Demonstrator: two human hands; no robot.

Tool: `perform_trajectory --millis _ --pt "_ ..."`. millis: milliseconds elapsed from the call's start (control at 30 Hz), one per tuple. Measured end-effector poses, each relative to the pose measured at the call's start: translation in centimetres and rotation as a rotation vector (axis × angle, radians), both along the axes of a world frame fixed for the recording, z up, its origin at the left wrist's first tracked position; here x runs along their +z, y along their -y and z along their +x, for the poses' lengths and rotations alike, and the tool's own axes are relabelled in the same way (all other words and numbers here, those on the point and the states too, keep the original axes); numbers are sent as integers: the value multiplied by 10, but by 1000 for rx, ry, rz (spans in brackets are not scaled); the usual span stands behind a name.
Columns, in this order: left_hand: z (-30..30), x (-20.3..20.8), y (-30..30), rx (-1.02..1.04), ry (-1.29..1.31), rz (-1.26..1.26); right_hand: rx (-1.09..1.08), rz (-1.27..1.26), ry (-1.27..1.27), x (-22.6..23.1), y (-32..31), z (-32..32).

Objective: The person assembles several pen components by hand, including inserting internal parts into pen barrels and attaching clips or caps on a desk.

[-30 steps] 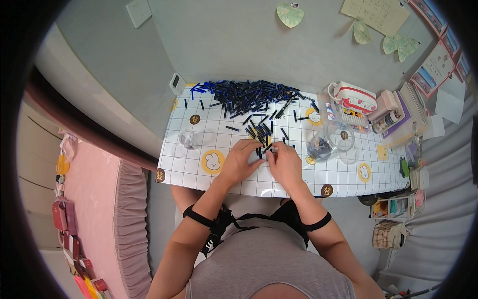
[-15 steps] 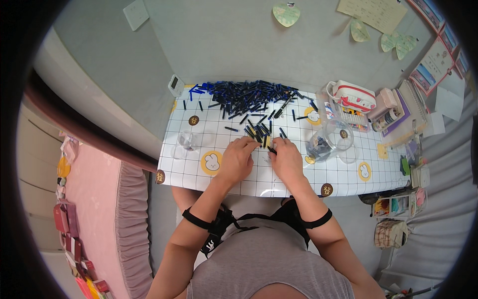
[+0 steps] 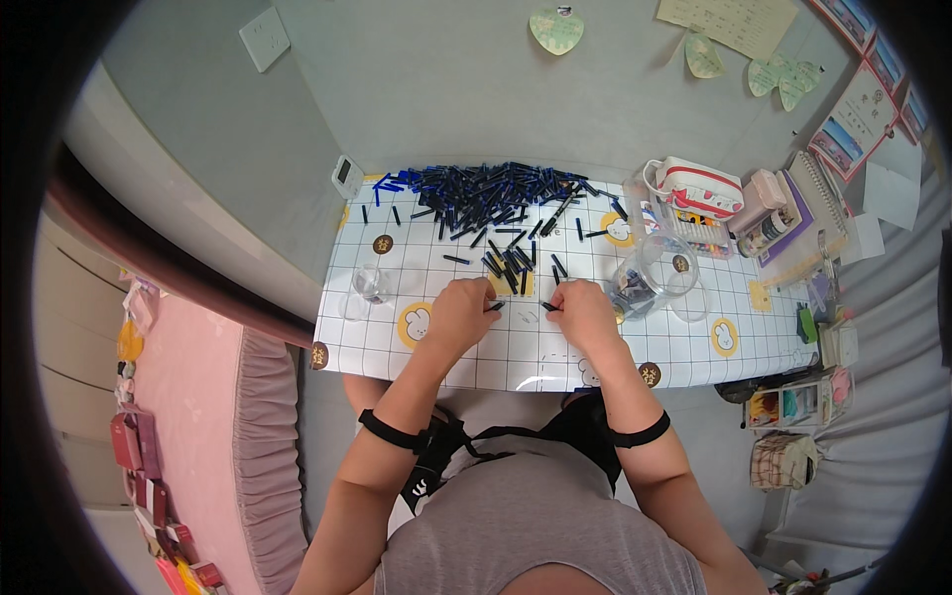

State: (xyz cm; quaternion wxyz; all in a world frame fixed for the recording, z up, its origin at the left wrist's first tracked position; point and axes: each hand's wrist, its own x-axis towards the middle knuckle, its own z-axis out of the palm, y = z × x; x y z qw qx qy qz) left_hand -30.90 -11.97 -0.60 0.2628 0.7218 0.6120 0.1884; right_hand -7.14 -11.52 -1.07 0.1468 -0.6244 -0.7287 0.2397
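Right beside a small clear cup (image 3: pixel 373 286), the left hand (image 3: pixel 462 314) pinches a short dark stick (image 3: pixel 496 305) between thumb and fingers. Beyond the gap between the two grips lies a loose cluster of dark sticks (image 3: pixel 511 266), a larger heap (image 3: pixel 496 193) farther off. The right hand (image 3: pixel 587 314) pinches a second dark stick (image 3: pixel 548 306), with a clear container (image 3: pixel 643 263) to its right.
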Motion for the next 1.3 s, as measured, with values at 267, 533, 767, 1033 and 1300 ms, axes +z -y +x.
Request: perform_trajectory --millis 267,533,767,1033,1300 --pt "-1 -20 8 -95 43 215 50 196 -59 -1 17 -15" --pt "7 -35 27 13 614 206 128 313 -616 -30 28 -30" --pt "3 -45 30 -32 684 134 120 326 -673 -36 31 -28" --pt "6 -37 32 -40 705 183 114 355 -628 -36 31 -27" --pt "7 -33 31 -51 651 210 88 354 -648 -41 31 -28"
